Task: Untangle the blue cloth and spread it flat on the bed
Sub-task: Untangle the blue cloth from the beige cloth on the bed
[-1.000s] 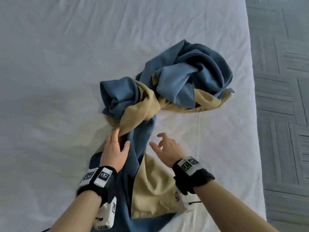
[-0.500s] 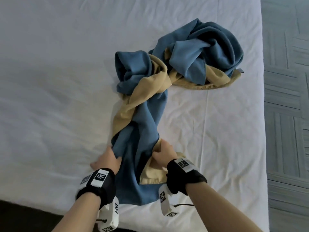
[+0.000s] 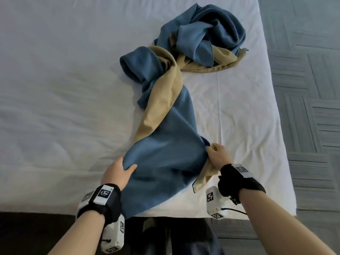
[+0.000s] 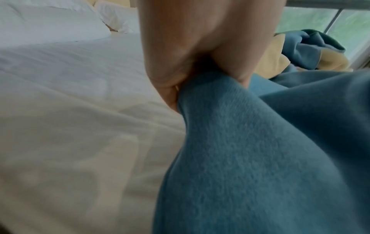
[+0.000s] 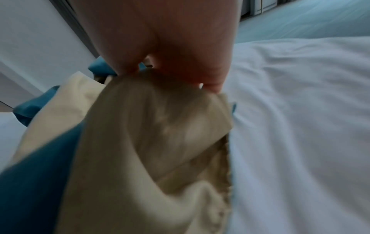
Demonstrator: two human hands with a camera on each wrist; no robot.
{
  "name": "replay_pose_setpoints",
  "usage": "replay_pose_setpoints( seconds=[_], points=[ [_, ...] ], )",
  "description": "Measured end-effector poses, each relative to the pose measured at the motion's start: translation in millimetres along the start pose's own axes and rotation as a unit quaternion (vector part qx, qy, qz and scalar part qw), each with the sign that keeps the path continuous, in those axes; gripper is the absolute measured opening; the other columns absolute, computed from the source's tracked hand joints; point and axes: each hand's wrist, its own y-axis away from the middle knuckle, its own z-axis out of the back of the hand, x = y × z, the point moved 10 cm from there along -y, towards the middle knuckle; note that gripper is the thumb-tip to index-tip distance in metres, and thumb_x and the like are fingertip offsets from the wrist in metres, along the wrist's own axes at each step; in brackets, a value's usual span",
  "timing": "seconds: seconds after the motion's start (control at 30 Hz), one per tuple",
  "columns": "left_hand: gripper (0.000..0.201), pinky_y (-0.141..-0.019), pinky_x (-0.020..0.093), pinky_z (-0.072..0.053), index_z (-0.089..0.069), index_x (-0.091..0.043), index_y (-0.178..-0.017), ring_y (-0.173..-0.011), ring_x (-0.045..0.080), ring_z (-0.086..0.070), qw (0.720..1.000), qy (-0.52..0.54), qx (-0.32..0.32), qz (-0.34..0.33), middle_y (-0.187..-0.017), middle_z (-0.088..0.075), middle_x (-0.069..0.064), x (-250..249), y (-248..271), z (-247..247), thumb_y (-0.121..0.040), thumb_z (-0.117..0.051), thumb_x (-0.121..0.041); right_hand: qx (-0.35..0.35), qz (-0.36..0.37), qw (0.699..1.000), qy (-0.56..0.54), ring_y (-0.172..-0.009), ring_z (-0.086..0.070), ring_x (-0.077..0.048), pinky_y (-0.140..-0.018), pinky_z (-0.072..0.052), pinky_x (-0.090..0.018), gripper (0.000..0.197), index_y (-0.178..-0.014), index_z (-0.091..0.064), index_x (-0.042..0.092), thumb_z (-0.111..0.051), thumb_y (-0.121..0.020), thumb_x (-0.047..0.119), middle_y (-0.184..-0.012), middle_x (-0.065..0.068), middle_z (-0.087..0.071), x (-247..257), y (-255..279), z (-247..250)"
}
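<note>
1. The blue cloth (image 3: 165, 153) with a tan reverse side lies on the white bed (image 3: 64, 89), stretched from the near edge toward the far right corner.
2. Its far end is a bunched, twisted heap (image 3: 202, 39) near the bed's right edge, blue folds piled over tan ones.
3. Midway, a rolled blue loop (image 3: 139, 65) sits to the left, and a tan band (image 3: 163, 100) crosses diagonally over the blue.
4. The near part is opened wider, blue side up, and its lower corner reaches the bed's near edge.
5. The left hand (image 3: 117, 172) grasps the cloth's left edge, thumb on top and fingers tucked beneath; the left wrist view shows the blue fabric (image 4: 260, 158) pinched between thumb and fingers.
6. The right hand (image 3: 218, 155) grasps the right edge, where the tan side is turned out; the right wrist view shows the fingers closed on a tan fold (image 5: 160, 126).
7. Both wrists wear black straps carrying white camera units.
8. White pillows (image 4: 50, 20) lie at the far end of the bed in the left wrist view.
9. Grey patterned carpet (image 3: 309, 89) borders the bed on the right.
</note>
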Motion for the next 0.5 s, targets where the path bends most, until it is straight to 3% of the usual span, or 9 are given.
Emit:
replay_pose_setpoints(
  seconds=[0.07, 0.13, 0.2, 0.23, 0.33, 0.4, 0.5],
  points=[
    [0.032, -0.085, 0.043, -0.049, -0.055, -0.009, -0.11, -0.101, 0.037, -0.061, 0.999, -0.044, -0.001, 0.02, -0.107, -0.067, 0.018, 30, 3, 6, -0.086, -0.061, -0.03, -0.035, -0.014, 0.999, -0.001, -0.064, -0.044, -0.025, -0.055, -0.033, -0.03, 0.028, -0.058, -0.041, 0.012, -0.044, -0.085, 0.006, -0.057, -0.005, -0.044, -27, 17, 13],
    [0.032, -0.086, 0.044, -0.048, -0.051, -0.007, -0.112, -0.101, 0.039, -0.06, 0.996, -0.071, -0.009, 0.051, -0.11, -0.065, 0.021, 62, 6, 18, -0.089, -0.056, -0.029, -0.113, -0.038, 0.993, 0.009, -0.07, -0.051, -0.03, -0.064, -0.037, -0.032, 0.02, -0.066, -0.047, 0.006, -0.042, -0.085, 0.003, -0.065, -0.014, -0.052, -60, 34, 40],
    [0.035, -0.087, 0.045, -0.046, -0.049, -0.004, -0.115, -0.103, 0.043, -0.059, 0.992, -0.092, -0.025, 0.079, -0.113, -0.062, 0.025, 91, 8, 35, -0.09, -0.055, -0.026, -0.178, -0.081, 0.98, 0.035, -0.082, -0.056, -0.037, -0.072, -0.039, -0.036, 0.015, -0.081, -0.055, 0.001, -0.041, -0.087, 0.003, -0.085, -0.028, -0.06, -97, 52, 68],
    [0.034, -0.087, 0.046, -0.046, -0.048, -0.002, -0.114, -0.103, 0.043, -0.058, 0.991, -0.1, -0.028, 0.084, -0.112, -0.062, 0.026, 101, 10, 41, -0.089, -0.057, -0.025, -0.176, -0.111, 0.976, 0.059, -0.089, -0.057, -0.04, -0.076, -0.04, -0.037, 0.017, -0.09, -0.058, -0.002, -0.042, -0.088, 0.003, -0.095, -0.031, -0.061, -117, 59, 74],
    [0.03, -0.084, 0.044, -0.046, -0.048, -0.002, -0.108, -0.101, 0.044, -0.058, 0.987, -0.136, -0.012, 0.088, -0.11, -0.062, 0.027, 116, 13, 47, -0.086, -0.061, -0.018, -0.018, -0.175, 0.971, 0.16, -0.104, -0.058, -0.039, -0.084, -0.043, -0.035, 0.027, -0.108, -0.061, -0.002, -0.045, -0.085, -0.001, -0.111, -0.027, -0.063, -163, 71, 44],
    [0.039, -0.087, 0.043, -0.046, -0.047, -0.003, -0.115, -0.104, 0.042, -0.058, 0.983, -0.156, 0.027, 0.092, -0.115, -0.06, 0.026, 118, 12, 37, -0.081, -0.064, -0.013, 0.068, -0.176, 0.963, 0.194, -0.104, -0.059, -0.035, -0.083, -0.043, -0.033, 0.029, -0.111, -0.059, 0.0, -0.049, -0.084, 0.001, -0.111, -0.023, -0.064, -170, 76, 15],
    [0.063, -0.093, 0.043, -0.043, -0.04, 0.003, -0.127, -0.114, 0.04, -0.053, 0.984, -0.122, 0.084, 0.099, -0.126, -0.053, 0.027, 115, 7, 16, -0.075, -0.072, -0.01, 0.083, -0.155, 0.969, 0.173, -0.084, -0.058, -0.029, -0.067, -0.04, -0.03, 0.029, -0.102, -0.052, 0.001, -0.06, -0.078, 0.014, -0.088, -0.014, -0.062, -153, 73, -7]
  ],
)
